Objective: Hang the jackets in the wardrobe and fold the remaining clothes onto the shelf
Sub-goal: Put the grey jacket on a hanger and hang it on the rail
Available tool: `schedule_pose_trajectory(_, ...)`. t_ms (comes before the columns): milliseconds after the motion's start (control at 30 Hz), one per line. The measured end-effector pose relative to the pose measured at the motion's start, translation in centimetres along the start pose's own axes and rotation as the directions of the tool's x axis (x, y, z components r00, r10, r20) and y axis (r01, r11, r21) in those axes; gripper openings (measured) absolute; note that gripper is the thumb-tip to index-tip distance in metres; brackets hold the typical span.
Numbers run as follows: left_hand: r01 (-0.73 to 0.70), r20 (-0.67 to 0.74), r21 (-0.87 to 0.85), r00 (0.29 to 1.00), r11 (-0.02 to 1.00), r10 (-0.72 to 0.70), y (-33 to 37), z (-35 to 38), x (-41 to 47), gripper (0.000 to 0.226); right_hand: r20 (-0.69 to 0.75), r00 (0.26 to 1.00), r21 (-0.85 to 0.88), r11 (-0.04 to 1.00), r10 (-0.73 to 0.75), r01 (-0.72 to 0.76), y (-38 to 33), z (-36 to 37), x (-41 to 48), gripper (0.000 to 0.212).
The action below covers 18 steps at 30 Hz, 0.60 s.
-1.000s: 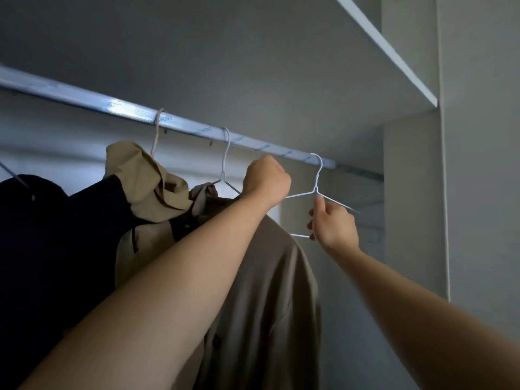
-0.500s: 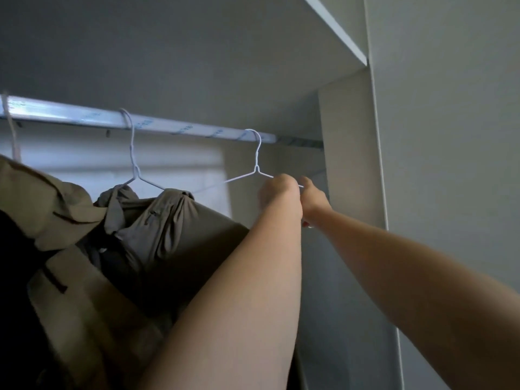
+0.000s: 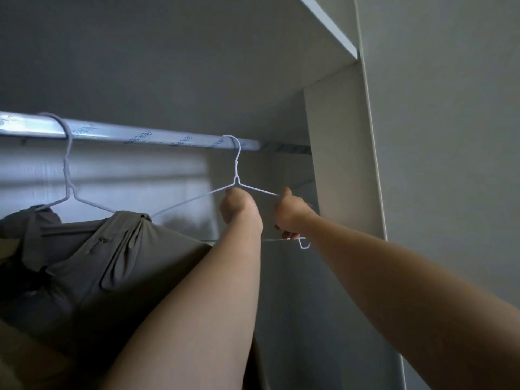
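Jacket (image 3: 118,257), grey, is seen at the left of the wardrobe, draped on a second hanger (image 3: 67,170) that is hooked over the rail (image 3: 126,135). A tan garment (image 3: 17,358) is partly seen below it at the frame's lower left corner.

To the right, a bare white wire hanger (image 3: 235,175) is hooked on the same rail and is held by both hands. The left hand (image 3: 237,205) is closed round the upper wire just below the neck. The right hand (image 3: 289,216) is clamped on the right end, with the thumb on the sloping arm and the fingers curled under the bottom bar. The side panel (image 3: 337,164) stands just beyond the right hand, and a shelf (image 3: 329,26) runs overhead.

The hook lies directly above the left hand, which is the nearer of the two to it. The hanger's long axis appears to be turned roughly along the rail, left end toward the jacket. Removal is judged to be the step in hand: the hook would have to be lifted up and clear of the rail. Which way the hook opens cannot be told.
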<state>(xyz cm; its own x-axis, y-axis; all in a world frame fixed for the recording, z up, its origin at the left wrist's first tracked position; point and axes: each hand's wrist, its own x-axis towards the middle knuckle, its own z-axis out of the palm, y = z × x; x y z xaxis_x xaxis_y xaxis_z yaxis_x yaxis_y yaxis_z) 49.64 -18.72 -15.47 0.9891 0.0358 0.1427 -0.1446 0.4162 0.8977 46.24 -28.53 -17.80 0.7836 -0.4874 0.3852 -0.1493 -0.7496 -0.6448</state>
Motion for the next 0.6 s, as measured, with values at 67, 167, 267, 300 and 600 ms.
schedule_pose_trajectory(67, 0.023, -0.014, -0.132, 1.0, 0.991, -0.025, 0.0, -0.3, 1.3, 0.039, -0.023, 1.0, -0.017, 1.0, -0.005, 0.004, -0.1, 0.1, 0.2, 0.026)
schedule_pose_trajectory(167, 0.027, 0.007, -0.281, 1.0, 0.959, -0.026, 0.3, -1.1, 2.4, 0.026, -0.032, 0.998, -0.012, 0.999, -0.046, 0.046, 0.2, 0.9, 0.1, 0.038)
schedule_pose_trajectory(267, 0.008, 0.09, -0.303, 0.996, 0.953, 0.02, 1.1, -2.2, 3.1, 0.025, 0.017, 0.993, 0.01, 0.993, -0.115, 0.115, -0.2, 1.6, -0.5, 0.045)
schedule_pose_trajectory(300, 0.004, 0.117, -0.306, 0.993, 0.952, 0.034, 1.4, -2.5, 3.4, 0.025, 0.002, 0.99, 0.014, 0.989, -0.144, 0.144, -0.5, 1.6, -0.7, 0.041)
schedule_pose_trajectory(600, -0.152, 0.234, -0.195, 0.952, 0.969, 0.196, 3.2, -2.4, 2.6, 0.026, -0.295, 0.938, 0.18, 0.954, -0.181, 0.24, -2.4, 0.3, -4.1, 0.036)
